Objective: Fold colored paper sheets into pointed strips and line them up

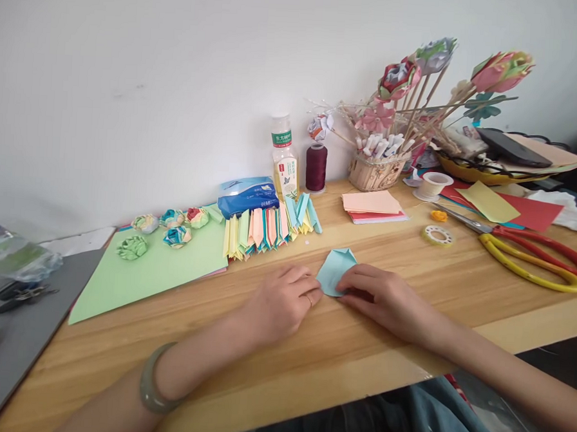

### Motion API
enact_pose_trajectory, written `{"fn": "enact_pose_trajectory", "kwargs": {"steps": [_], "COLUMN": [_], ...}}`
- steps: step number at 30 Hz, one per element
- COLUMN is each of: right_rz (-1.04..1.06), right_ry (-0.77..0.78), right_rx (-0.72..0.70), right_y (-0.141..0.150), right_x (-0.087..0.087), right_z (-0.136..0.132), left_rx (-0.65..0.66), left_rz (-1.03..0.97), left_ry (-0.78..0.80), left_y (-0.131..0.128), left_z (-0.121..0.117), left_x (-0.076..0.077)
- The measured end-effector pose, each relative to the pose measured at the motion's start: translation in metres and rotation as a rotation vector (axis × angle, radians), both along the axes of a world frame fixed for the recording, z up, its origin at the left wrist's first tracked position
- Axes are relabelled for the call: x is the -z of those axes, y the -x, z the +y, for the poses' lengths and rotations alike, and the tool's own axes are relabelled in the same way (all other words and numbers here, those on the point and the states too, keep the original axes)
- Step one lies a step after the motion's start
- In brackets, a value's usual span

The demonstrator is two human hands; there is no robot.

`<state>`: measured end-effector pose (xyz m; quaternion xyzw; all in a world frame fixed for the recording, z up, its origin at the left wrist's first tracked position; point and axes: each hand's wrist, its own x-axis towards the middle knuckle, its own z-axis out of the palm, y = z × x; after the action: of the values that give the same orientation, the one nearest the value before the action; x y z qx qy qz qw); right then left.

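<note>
A light blue sheet of folding paper (pixel 333 270) lies on the wooden table between my hands, its top edge folded over and a small flap raised. My right hand (pixel 378 295) pinches the sheet's right side between thumb and fingers. At the lower left edge of the same paper, my left hand (pixel 286 300) is closed, its fingertips pressed on the edge and its thumb mostly hidden. Just beyond the hands stands a row of folded paper strips (pixel 259 230) in yellow, green, pink and blue.
Several paper balls (pixel 176 236) rest on a green sheet (pixel 154 286) at left. A tissue pack (pixel 248 196), bottle (pixel 286 164), thread spool (pixel 316 168) and flower basket (pixel 375 172) line the wall. Right are pink papers (pixel 371 201), a tape roll (pixel 437 235) and scissors (pixel 532 264).
</note>
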<state>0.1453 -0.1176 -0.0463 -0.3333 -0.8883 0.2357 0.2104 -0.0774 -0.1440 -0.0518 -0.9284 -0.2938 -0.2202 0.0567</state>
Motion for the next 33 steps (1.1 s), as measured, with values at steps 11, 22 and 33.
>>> {"fn": "enact_pose_trajectory", "kwargs": {"steps": [11,22,33], "right_rz": [-0.067,-0.173,-0.160], "right_ry": [0.096,0.102,0.062], "right_rx": [0.174,0.246,0.208], "right_y": [0.011,0.018,0.014], "right_x": [-0.009,-0.012,-0.007], "right_z": [0.006,0.009,0.014], "left_rx": [-0.022,-0.059,-0.272], "left_rz": [0.109,0.071,-0.134], "left_ry": [-0.091,0.044,0.443], "left_y": [-0.007,-0.008,-0.018], "left_z": [-0.005,-0.007,-0.011], "left_x": [0.006,0.004,-0.003]}}
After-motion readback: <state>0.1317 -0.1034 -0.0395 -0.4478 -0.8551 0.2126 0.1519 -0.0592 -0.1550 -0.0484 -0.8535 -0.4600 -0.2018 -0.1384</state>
